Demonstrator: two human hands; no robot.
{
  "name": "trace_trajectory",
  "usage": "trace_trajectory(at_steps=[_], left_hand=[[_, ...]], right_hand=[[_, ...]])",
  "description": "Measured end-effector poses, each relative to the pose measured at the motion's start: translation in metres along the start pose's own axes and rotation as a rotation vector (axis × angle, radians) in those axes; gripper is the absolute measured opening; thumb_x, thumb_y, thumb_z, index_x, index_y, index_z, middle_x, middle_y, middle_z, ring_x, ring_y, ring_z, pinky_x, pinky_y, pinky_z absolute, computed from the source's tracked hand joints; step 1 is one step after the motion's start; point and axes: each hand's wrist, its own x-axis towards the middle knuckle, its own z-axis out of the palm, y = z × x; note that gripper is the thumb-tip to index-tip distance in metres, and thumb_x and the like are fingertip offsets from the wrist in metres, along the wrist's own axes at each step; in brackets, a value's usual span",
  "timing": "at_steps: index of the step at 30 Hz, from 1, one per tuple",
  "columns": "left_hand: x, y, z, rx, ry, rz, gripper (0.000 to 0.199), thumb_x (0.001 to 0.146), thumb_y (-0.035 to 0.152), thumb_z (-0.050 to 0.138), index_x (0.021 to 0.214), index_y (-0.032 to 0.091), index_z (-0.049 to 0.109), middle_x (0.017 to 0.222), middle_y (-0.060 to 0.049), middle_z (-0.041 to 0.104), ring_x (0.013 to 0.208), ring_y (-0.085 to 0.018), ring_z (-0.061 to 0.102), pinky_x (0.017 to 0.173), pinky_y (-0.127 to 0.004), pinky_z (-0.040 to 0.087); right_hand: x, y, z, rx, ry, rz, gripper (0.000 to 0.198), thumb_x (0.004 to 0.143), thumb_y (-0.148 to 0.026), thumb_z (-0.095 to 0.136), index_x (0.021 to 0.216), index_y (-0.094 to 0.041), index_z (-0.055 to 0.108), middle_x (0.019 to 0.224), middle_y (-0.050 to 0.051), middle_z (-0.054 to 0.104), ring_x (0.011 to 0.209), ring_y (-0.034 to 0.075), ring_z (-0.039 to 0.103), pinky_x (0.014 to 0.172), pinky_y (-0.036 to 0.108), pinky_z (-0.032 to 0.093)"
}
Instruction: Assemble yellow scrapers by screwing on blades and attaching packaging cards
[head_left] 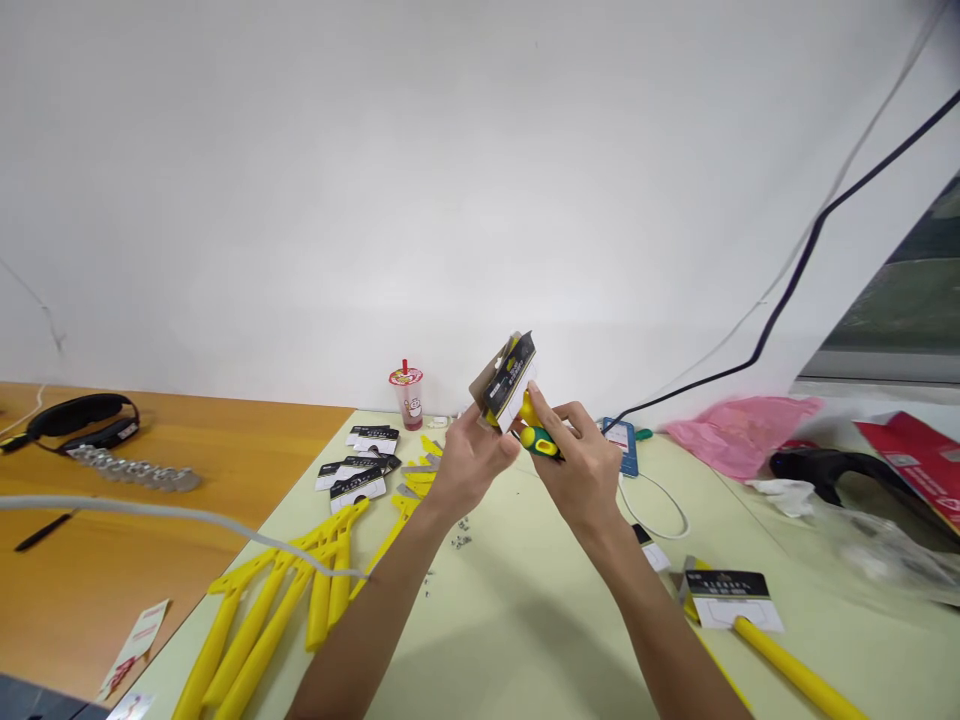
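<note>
Left hand (469, 465) is clamped on a black-and-white card (512, 378), thumb brought round to the near side, while a green-and-yellow handle (541, 441) is gripped in the right hand (581, 465), one finger stretched up against the card's face. That finger is probably put there so the card can be steadied while the handle is tucked in the palm. The far end of the handle's tool is hidden, so whether anything is touched by it can't be told. A yellow piece (527, 410) can be spotted by the card's lower edge too, mostly covered. All this is held up above the far middle of the pale table (525, 640), likely so the small stuff can be seen up close. Loose yellow frames (255, 620) are fanned out at near left and spare cards (358, 487) are piled beyond them, presumably so either can be reached without digging. Tiny metal bits (461, 542) are scattered just right of the left wrist, handy enough. A carded yellow tool (802, 665) is laid at near right, maybe so it isn't mixed up with the loose ones. The drink cup (411, 405) is parked by the wall (480, 200), elbow-safe I'd say. As for pose, both forearms are stretched forward and angled inward, hands brought together at the card.
</note>
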Motion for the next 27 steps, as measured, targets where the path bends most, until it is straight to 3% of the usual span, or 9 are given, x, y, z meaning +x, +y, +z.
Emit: trace_trajectory(at_steps=[3,5,10,21,24,27], left_hand=[[-0.002,0.000,0.001,0.001,-0.060,0.037,0.059,0.081,0.053,0.094,0.128,0.022,0.078,0.132,-0.013,0.078,0.131,-0.034,0.071,0.116,-0.048,0.056],[-0.002,0.000,0.002,0.022,-0.040,0.050,0.049,0.087,0.046,0.091,0.128,0.022,0.079,0.135,-0.012,0.078,0.133,-0.034,0.070,0.118,-0.048,0.055],[-0.002,0.001,0.005,0.048,-0.061,0.042,0.046,0.090,0.045,0.088,0.129,0.023,0.079,0.139,-0.012,0.077,0.138,-0.037,0.068,0.120,-0.052,0.053],[-0.001,0.008,0.006,0.123,0.001,0.089,0.042,0.088,0.047,0.089,0.123,0.023,0.082,0.131,-0.010,0.080,0.140,-0.036,0.065,0.122,-0.049,0.051],[0.000,0.002,0.002,0.142,0.089,0.071,0.043,0.089,0.049,0.088,0.122,0.022,0.082,0.124,-0.009,0.082,0.133,-0.036,0.069,0.115,-0.048,0.056],[0.005,-0.006,-0.003,0.139,0.184,0.075,0.043,0.091,0.051,0.085,0.124,0.022,0.080,0.125,-0.008,0.081,0.127,-0.034,0.072,0.111,-0.046,0.058]], right_hand=[[-0.002,0.002,0.002,0.050,0.007,0.001,0.055,0.097,-0.013,0.060,0.148,-0.030,0.073,0.095,0.005,0.073,0.068,0.013,0.064,0.055,0.023,0.041],[-0.004,0.004,0.003,0.089,0.039,0.024,0.045,0.100,-0.019,0.061,0.141,-0.028,0.077,0.095,0.007,0.074,0.074,0.016,0.069,0.057,0.024,0.046],[-0.002,0.006,0.002,0.136,0.119,0.039,0.027,0.100,-0.023,0.067,0.122,-0.024,0.081,0.093,0.008,0.075,0.074,0.019,0.070,0.058,0.027,0.050],[0.001,0.003,0.000,0.075,0.069,0.089,0.020,0.102,-0.031,0.066,0.110,-0.024,0.084,0.086,0.006,0.073,0.069,0.016,0.065,0.055,0.028,0.040],[0.005,0.001,-0.003,0.106,0.001,0.117,0.026,0.102,-0.044,0.069,0.103,-0.023,0.084,0.083,0.006,0.072,0.067,0.017,0.063,0.057,0.030,0.039],[0.013,-0.004,-0.010,0.258,-0.235,0.189,0.039,0.098,-0.060,0.072,0.089,-0.023,0.082,0.076,0.004,0.071,0.064,0.018,0.061,0.059,0.032,0.041]])
